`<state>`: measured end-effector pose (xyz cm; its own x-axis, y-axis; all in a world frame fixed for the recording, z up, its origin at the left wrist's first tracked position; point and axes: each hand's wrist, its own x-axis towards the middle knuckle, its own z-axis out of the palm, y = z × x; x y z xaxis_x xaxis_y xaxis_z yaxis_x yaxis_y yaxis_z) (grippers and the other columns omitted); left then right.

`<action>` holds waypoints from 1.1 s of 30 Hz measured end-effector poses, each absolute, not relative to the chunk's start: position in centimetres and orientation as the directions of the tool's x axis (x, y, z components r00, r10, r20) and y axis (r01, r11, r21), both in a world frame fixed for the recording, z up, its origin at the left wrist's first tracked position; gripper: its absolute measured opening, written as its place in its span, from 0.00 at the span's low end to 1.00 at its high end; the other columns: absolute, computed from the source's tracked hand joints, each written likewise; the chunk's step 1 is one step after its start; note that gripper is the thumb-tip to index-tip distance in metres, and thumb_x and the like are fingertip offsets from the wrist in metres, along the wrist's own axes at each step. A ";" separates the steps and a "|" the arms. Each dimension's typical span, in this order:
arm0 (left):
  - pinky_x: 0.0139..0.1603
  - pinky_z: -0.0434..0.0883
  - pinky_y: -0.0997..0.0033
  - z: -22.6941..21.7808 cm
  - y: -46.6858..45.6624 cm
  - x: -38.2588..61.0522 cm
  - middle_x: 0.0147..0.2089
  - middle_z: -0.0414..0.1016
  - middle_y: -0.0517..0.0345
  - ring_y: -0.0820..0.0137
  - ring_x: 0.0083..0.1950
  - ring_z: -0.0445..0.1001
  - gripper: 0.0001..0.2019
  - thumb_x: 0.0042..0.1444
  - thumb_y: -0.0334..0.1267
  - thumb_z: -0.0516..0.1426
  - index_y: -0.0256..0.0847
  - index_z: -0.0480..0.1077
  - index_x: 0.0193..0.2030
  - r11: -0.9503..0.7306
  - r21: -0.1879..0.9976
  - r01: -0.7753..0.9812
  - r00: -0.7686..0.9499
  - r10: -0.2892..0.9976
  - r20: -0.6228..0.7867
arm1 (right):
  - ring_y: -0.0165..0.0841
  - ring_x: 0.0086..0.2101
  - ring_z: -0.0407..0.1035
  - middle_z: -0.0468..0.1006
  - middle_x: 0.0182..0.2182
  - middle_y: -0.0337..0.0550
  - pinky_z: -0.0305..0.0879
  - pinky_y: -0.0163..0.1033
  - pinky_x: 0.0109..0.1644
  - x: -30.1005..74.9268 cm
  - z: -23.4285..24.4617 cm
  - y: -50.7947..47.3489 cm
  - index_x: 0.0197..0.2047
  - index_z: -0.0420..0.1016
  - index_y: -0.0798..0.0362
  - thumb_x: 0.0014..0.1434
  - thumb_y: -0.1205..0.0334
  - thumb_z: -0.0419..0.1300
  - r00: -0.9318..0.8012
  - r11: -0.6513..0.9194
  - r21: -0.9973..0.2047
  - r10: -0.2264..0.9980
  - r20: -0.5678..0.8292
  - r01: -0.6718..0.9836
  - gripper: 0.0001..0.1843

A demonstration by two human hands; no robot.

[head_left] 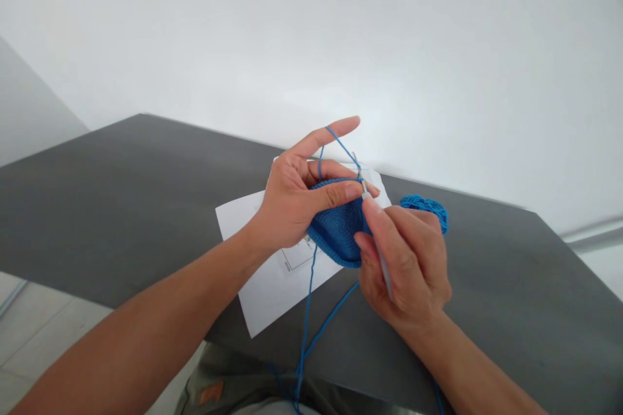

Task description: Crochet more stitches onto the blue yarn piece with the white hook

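Observation:
My left hand (292, 198) pinches a round blue crocheted piece (338, 227) between thumb and fingers. Blue yarn (307, 311) runs over its raised index finger and hangs down toward my lap. My right hand (406, 266) grips a light grey crochet hook (384, 266), whose tip sits at the top edge of the blue piece beside my left thumb. Both hands hover just above a white sheet of paper (270, 292).
The paper lies on a dark grey table (121, 207) near its front edge. A small heap of blue yarn (428, 207) rests on the table behind my right hand. A white wall rises behind the table.

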<state>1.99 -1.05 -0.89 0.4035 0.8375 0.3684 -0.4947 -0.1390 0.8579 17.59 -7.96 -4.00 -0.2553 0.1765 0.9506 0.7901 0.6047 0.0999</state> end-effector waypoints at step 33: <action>0.35 0.78 0.70 0.1 1.1 -0.1 0.30 0.84 0.56 0.63 0.33 0.85 0.32 0.47 0.27 0.73 0.36 0.75 0.61 0.139 0.969 -0.203 0.727 0.684 0.054 | 0.43 0.35 0.82 0.88 0.37 0.41 0.82 0.56 0.43 24.2 0.7 -9.1 0.58 0.83 0.42 0.61 0.76 0.66 -0.357 0.812 -0.307 0.514 0.780 0.496 0.25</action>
